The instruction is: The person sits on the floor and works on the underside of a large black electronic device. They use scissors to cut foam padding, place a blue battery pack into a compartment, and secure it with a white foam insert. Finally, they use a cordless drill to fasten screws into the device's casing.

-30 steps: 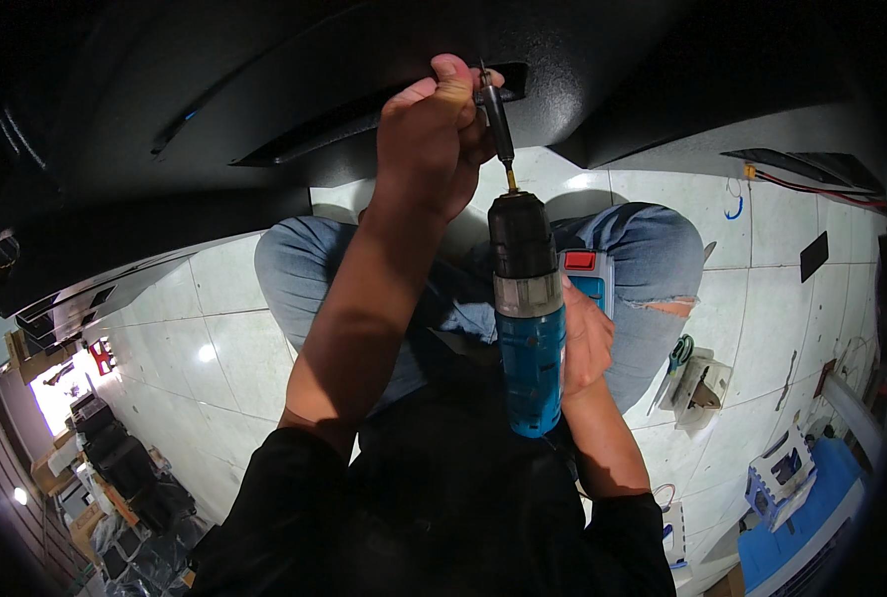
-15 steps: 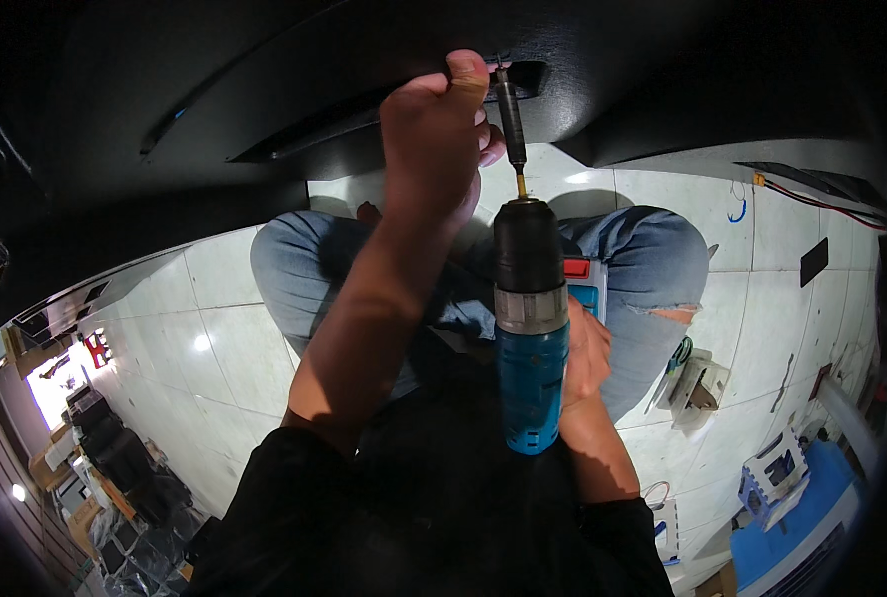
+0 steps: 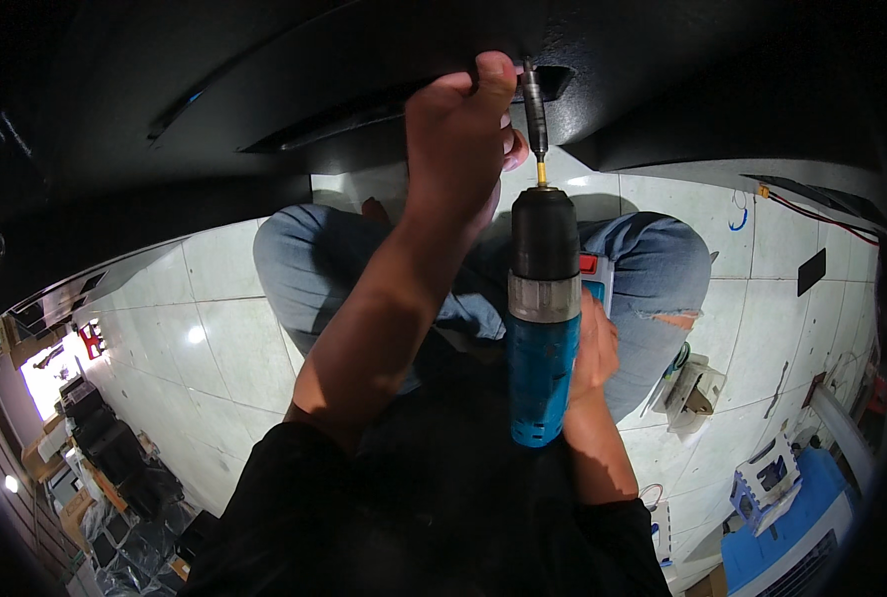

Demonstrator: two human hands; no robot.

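Observation:
My right hand (image 3: 593, 343) is wrapped round the handle of a blue and black cordless drill (image 3: 543, 328). The drill points away from me, and a long dark bit holder (image 3: 535, 109) runs from its chuck. The holder's tip meets a slot-like recess (image 3: 559, 84) in a big black panel (image 3: 364, 65); any screw there is too small to make out. Beside the tip, my left hand (image 3: 458, 134) grips the panel's lower edge by the recess, thumb up, other fingers curled and partly hidden.
Beyond the drill, my bent knees in jeans (image 3: 653, 269) flank the work. Red and black wires (image 3: 812, 217) hang from the panel's right end. On the tiled floor lie a dark flat piece (image 3: 812, 273) and a pale tray (image 3: 695, 393). A folding stool (image 3: 767, 483) stands lower right; boxes (image 3: 75, 512) lower left.
The drill, my left hand and the panel's recess sit slightly farther right in the view. The bit holder's tip stays at the recess, and both hands keep their grip.

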